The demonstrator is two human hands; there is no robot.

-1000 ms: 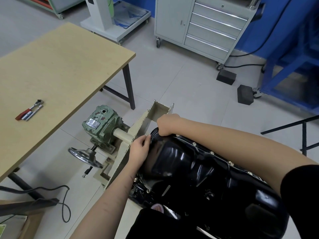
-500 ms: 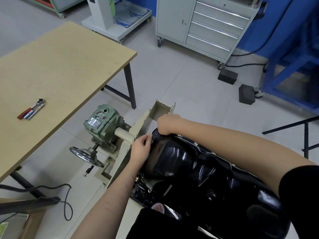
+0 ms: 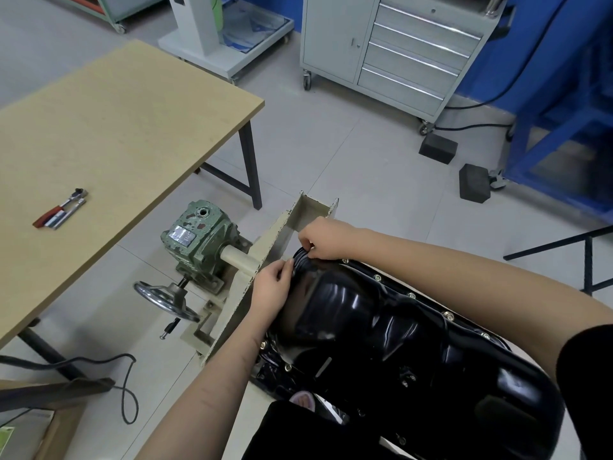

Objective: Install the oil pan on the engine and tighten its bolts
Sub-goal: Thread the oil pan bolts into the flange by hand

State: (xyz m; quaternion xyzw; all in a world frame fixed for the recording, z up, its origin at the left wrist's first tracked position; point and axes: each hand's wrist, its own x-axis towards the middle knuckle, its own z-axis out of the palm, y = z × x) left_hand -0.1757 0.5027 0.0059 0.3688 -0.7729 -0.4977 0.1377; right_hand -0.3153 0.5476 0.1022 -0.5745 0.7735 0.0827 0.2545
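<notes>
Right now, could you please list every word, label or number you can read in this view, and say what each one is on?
No text can be read.
Nameplate on the green gearbox: silver, glared, too blurred.
Blue sheet on the white cart: print too small.
Green-printed paper at bottom left: illegible.

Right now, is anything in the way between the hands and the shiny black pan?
Nothing visible. The left hand and right hand both already touch the far end of the glossy black metal oil pan, fingers curled at its rim.
</notes>
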